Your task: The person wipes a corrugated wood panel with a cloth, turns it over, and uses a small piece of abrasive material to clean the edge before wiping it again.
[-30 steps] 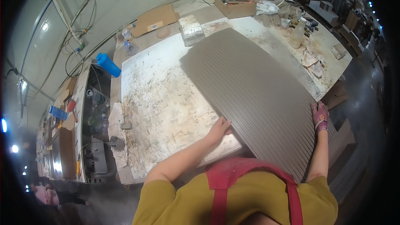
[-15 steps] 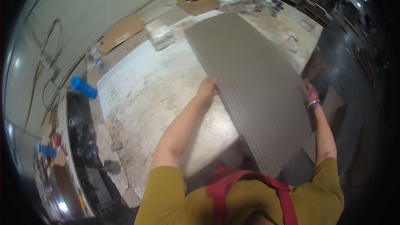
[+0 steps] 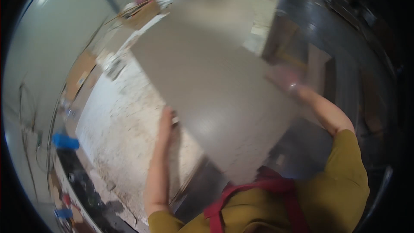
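Though blurry, grey panel (image 3: 207,90) between left hand (image 3: 167,118), tight on one edge, and right hand (image 3: 285,79) opposite, grip unclear.

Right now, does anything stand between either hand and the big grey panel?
Nothing visible does. The left hand is at the left edge of the grey panel, and the right hand is at its right edge, with no object showing in between. Motion blur hides the right hand's exact contact.

no writing can be read; the pale label (image 3: 81,80) on the cardboard (image 3: 83,67) is blurred.
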`<state>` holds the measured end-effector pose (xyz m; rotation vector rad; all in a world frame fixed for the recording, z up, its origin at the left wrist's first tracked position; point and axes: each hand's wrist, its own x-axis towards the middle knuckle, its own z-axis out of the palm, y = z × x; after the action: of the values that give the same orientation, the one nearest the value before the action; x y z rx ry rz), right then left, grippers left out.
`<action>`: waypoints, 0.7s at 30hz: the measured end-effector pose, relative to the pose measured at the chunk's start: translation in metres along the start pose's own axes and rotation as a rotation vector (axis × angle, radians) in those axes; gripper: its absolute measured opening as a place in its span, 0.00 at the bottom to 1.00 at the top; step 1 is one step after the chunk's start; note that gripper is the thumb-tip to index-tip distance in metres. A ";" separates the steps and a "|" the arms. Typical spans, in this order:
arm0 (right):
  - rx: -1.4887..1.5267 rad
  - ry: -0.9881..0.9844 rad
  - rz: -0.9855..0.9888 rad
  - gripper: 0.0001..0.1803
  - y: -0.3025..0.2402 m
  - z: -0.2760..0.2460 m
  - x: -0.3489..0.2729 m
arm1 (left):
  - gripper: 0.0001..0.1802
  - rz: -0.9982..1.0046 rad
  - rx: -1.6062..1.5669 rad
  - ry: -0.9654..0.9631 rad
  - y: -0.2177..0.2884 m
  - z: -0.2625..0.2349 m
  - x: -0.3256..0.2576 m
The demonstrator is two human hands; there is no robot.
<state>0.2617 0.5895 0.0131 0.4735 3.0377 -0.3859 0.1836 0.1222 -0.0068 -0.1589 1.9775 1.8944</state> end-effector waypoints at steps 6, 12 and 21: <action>0.548 -0.326 -0.209 0.33 -0.078 0.001 -0.097 | 0.37 -0.082 0.257 0.229 -0.006 -0.133 0.006; 0.866 -0.574 -0.396 0.50 -0.159 0.067 -0.157 | 0.45 -0.153 1.045 0.569 0.013 -0.151 0.025; 1.409 -1.488 0.088 0.45 -0.163 0.054 -0.113 | 0.45 -0.225 1.202 0.870 0.001 -0.152 0.026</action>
<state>0.3195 0.3924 0.0090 0.1204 0.9916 -1.7501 0.1288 -0.0218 -0.0138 -0.8785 3.0802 0.2140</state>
